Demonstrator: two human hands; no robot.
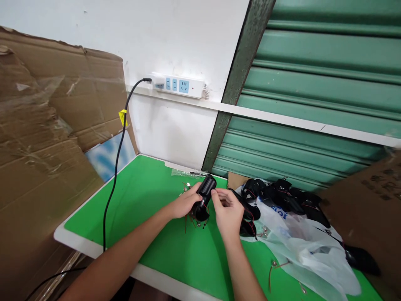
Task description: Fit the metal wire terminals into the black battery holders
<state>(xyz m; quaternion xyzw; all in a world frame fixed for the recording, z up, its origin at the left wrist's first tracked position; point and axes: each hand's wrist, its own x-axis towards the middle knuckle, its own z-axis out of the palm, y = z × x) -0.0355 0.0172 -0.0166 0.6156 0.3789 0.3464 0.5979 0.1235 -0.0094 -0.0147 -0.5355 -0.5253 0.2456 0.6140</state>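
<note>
My left hand [188, 202] is closed round a black plastic housing [206, 187], held tilted above the green table top. The housing has a long hollow upper part and a rounded lower end, with a thin red wire along its side. My right hand [229, 210] is at the housing's right edge, thumb and forefinger pinched together; anything between them is too small to make out. Small metal pieces with thin wires [198, 225] lie below and behind the housing. Right beside my right hand are more black housings [248, 228] with red wires.
A heap of black housings [283, 194] rests on a white plastic bag [297, 242] at the right. Loose wired metal pieces [273, 264] lie near the bag. A black cable [116, 167] hangs from the power strip [180, 85] across the table's left side. Cardboard [46, 125] stands at the left.
</note>
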